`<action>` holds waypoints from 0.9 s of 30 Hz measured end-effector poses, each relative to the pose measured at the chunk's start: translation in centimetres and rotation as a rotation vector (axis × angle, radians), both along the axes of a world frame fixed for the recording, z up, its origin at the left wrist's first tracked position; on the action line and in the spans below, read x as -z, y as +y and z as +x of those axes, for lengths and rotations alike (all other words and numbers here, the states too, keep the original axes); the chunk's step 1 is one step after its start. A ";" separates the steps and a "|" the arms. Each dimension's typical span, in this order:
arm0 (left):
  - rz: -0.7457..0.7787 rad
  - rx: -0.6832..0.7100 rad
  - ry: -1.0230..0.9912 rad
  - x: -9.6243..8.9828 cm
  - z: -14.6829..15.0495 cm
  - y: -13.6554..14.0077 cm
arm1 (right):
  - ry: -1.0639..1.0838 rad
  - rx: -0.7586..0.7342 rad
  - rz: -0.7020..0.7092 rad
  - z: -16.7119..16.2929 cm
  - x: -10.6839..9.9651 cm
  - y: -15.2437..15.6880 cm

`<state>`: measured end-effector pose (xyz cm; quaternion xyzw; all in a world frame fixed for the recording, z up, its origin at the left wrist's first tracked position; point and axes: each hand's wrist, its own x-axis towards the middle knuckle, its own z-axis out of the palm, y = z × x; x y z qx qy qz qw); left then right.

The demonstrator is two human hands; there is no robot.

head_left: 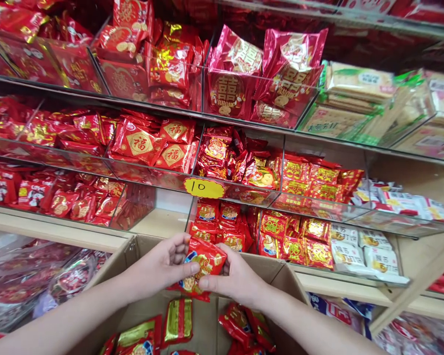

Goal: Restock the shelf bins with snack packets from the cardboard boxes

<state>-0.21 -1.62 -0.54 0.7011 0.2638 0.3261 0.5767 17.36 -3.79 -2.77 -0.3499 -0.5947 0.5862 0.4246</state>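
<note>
My left hand [170,268] and my right hand [232,277] hold one red snack packet [206,257] between them, thumbs on its front face and fingers behind. The packet is tilted and shows gold and blue print. Just below it is an open cardboard box [217,311]. On the box's bottom lie several matching packets, among them one with its gold back up [178,319] and a small pile [241,323] at the right. Right behind my hands, a bin on the lower shelf holds similar red packets [207,212].
Tiered shelves with clear plastic dividers carry red snack packets [138,143], pink bags [291,59], green-edged cracker packs [358,79] and white packets [382,261]. A yellow price tag [204,188] hangs on the middle shelf edge. Plastic-wrapped goods [18,281] lie left of the box.
</note>
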 end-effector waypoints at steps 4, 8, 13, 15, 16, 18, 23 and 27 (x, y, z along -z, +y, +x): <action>0.003 -0.041 -0.027 0.3 0.1 -0.1 | 0.086 0.052 -0.068 -0.1 -0.7 0.0; 0.097 -0.172 0.112 0.3 0.0 -0.3 | 0.014 0.240 0.140 2.0 -1.6 1.7; 0.170 -0.105 0.289 0.6 -0.1 -0.6 | -0.598 0.543 0.564 5.1 -2.1 5.1; 0.197 -0.078 0.333 0.7 0.0 -0.7 | -0.853 0.556 0.708 5.4 -2.1 6.5; 0.222 -0.069 0.366 0.8 0.0 -0.7 | -0.984 0.543 0.764 5.4 -2.0 7.2; 0.282 -0.049 0.450 1.0 0.0 -0.8 | -1.245 0.514 0.806 5.2 -1.8 8.9; 0.439 0.012 0.603 1.4 -0.2 -0.9 | -1.442 0.466 0.712 4.8 -1.4 13.3; 0.504 0.041 0.677 1.2 -0.3 -1.1 | -1.443 0.486 0.697 4.8 -1.4 15.6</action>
